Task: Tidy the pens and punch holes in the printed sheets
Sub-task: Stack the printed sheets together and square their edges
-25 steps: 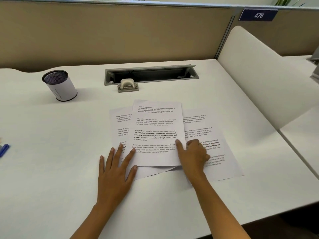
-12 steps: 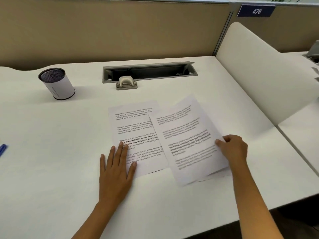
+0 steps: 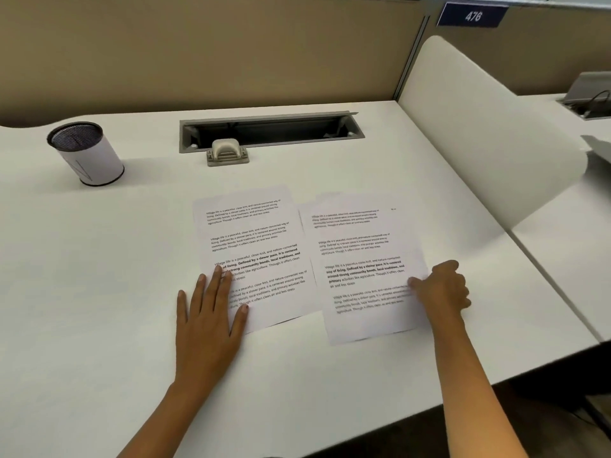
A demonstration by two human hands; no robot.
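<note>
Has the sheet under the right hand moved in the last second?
Yes. The right sheet slid right: earlier directly below the cable-slot latch, now right of it.

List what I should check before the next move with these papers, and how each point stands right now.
1. Left sheet pinned: ok, the left hand presses flat on its near corner.
2. Right sheets gripped: ok, the right hand pinches their right edge.
3. All sheets in one squared pile: not ok, they lie side by side.
4. Hole punch within reach: cannot tell, none is in view.
5. Pens in cup: not ok, none sticks out of it.
</note>
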